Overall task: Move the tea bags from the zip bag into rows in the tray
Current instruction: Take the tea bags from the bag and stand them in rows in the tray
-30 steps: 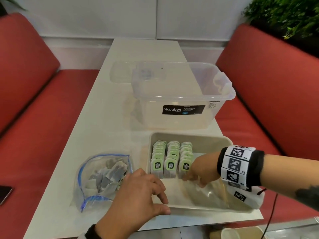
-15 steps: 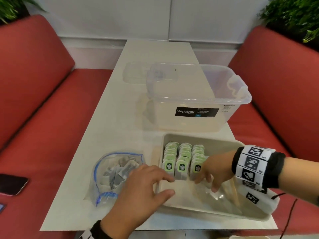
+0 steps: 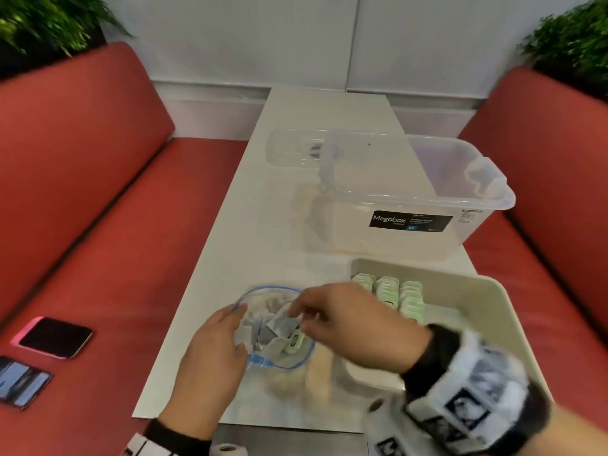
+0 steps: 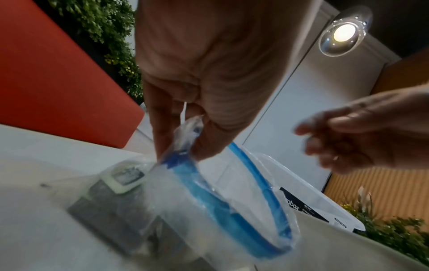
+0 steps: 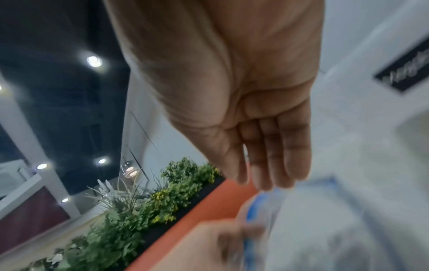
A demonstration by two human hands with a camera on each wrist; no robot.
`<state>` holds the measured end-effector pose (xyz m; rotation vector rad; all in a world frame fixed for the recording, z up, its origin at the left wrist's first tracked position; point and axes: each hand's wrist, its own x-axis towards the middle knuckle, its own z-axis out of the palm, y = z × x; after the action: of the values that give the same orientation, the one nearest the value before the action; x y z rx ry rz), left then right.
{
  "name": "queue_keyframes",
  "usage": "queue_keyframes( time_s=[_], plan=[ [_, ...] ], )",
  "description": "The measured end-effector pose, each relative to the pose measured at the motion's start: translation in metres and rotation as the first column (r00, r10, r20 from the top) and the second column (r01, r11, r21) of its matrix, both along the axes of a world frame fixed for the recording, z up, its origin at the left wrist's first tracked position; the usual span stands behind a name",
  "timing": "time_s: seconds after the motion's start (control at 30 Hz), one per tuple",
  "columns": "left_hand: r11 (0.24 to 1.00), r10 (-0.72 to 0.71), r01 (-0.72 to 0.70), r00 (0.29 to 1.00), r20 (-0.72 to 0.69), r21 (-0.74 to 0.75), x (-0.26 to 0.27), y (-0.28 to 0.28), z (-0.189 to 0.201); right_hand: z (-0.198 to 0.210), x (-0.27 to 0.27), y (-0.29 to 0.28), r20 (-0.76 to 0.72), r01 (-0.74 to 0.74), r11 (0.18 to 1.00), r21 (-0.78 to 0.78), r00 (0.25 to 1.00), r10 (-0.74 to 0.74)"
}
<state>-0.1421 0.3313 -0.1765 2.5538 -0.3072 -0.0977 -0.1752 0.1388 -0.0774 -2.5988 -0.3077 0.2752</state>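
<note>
I take the tray (image 3: pixel 487 311) as my landmark. I judge the job partly done: three rows of green-tagged tea bags (image 3: pixel 388 291) stand packed at its far left corner, while the near part and right side of its floor are bare, and a jumble of bags still waits in the zip bag (image 3: pixel 273 327).

Nearest to me, just left of the tray's near corner, my left hand (image 4: pixel 204 82) pinches the blue zip rim between thumb and fingers, holding the mouth open. My right hand (image 3: pixel 345 317) reaches leftward across from the tray to that mouth. Its fingers are straight and together in the wrist view, holding nothing, not yet closed on a bag.

Inside the zip bag lie grey sachets (image 3: pixel 263 330) with green tags, loose and overlapping; one tag (image 3: pixel 293 340) faces up by the rim nearest the tray.

Beyond the tray's far edge stands a clear storage box (image 3: pixel 411 199), and I see nothing in it. A clear lid (image 3: pixel 296 148) lies to its far left.
</note>
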Motion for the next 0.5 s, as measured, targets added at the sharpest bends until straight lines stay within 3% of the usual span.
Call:
queue_keyframes(
  time_s=[0.17,0.37,0.43,0.47,0.5],
  plan=[
    [0.999,-0.042,0.043,0.999,0.029,-0.011,-0.007,0.003,0.006,-0.066,0.031,0.066,-0.18,0.124,0.991,-0.056,0.975,-0.132],
    [0.995,-0.103,0.103,0.994,0.037,0.008,-0.018,0.0,0.022,-0.082,0.05,0.08,-0.177,0.005,0.961,-0.278,0.983,-0.056],
    [0.993,-0.117,0.117,0.992,0.039,0.016,-0.018,0.001,0.024,-0.092,0.051,0.096,-0.14,-0.061,0.865,-0.499,0.99,-0.011],
    [0.992,-0.124,0.123,0.991,0.045,0.021,-0.018,0.002,0.024,-0.091,0.049,0.101,-0.183,-0.096,0.744,-0.661,0.982,-0.036],
    [0.992,-0.128,0.127,0.991,0.048,0.022,-0.018,0.003,0.024,-0.095,0.041,0.115,-0.373,-0.149,0.73,-0.667,0.915,-0.154]
  ],
)
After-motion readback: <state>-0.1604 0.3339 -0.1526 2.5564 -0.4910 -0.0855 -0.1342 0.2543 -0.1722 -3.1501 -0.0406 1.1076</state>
